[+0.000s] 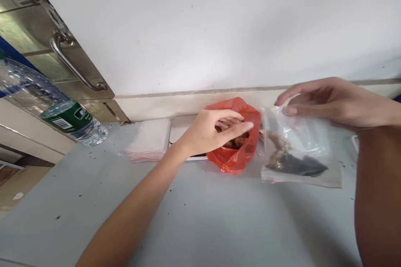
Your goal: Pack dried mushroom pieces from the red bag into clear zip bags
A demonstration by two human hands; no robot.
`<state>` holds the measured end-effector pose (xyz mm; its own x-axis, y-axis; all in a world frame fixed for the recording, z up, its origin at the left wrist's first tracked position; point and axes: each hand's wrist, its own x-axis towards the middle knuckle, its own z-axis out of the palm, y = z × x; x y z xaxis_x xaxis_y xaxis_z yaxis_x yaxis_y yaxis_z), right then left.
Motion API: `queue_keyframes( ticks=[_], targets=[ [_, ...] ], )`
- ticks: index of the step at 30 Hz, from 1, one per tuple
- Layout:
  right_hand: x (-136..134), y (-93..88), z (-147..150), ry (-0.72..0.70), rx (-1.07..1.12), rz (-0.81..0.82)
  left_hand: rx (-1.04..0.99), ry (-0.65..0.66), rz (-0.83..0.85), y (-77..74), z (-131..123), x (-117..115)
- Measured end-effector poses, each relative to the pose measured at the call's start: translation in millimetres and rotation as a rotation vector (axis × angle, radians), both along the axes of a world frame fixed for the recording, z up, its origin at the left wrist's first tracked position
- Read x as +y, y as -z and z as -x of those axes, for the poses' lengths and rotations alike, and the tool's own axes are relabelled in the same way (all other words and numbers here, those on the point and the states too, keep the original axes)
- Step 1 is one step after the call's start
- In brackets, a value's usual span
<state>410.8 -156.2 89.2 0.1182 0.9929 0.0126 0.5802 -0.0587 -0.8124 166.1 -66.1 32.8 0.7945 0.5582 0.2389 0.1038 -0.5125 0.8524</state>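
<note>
My right hand (335, 104) is closed on a clear zip-lock bag (300, 150), pinching it by one upper corner. Dark, flat pieces and brown, dried-looking bits lie inside that bag, which hangs over the grey table. My left hand (216, 131) hovers at the red plastic bag (234, 164), thumb stretched out and fingers apart, with nothing visible in it. Brown dried pieces (239, 139) show in the mouth of the red bag; the left hand hides some of them.
A stack of flat clear bags (150, 139) lies beside a white tray (181, 127), partly covered by my left arm. At the left stands a large water bottle (67, 114). Behind the grey table (203, 217) rises a white wall (203, 29); a metal door handle (75, 66) is at the left.
</note>
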Motion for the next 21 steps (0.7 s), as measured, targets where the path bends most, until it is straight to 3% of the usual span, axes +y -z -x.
queue_keyframes(
  ticks=[3, 6, 11, 16, 21],
  targets=[
    [8, -1.4, 24, 0.028, 0.157, -0.014, -0.041, 0.131, 0.210, -2.8, 2, -6],
    [19, 1.1, 47, 0.068, 0.283, -0.083, -0.011, 0.153, 0.276, -4.3, 5, -7],
    [29, 5.7, 57, 0.127, 0.358, -0.009, -0.076, 0.059, 0.317, -12.2, 21, 7],
    [34, 10.6, 50, -0.079, 0.398, 0.190, -0.224, -0.106, 0.459, -18.6, 38, 23],
    [42, 17.7, 62, -0.085, 0.488, 0.112, -0.191, -0.181, 0.574, -17.8, 51, 33]
  ],
)
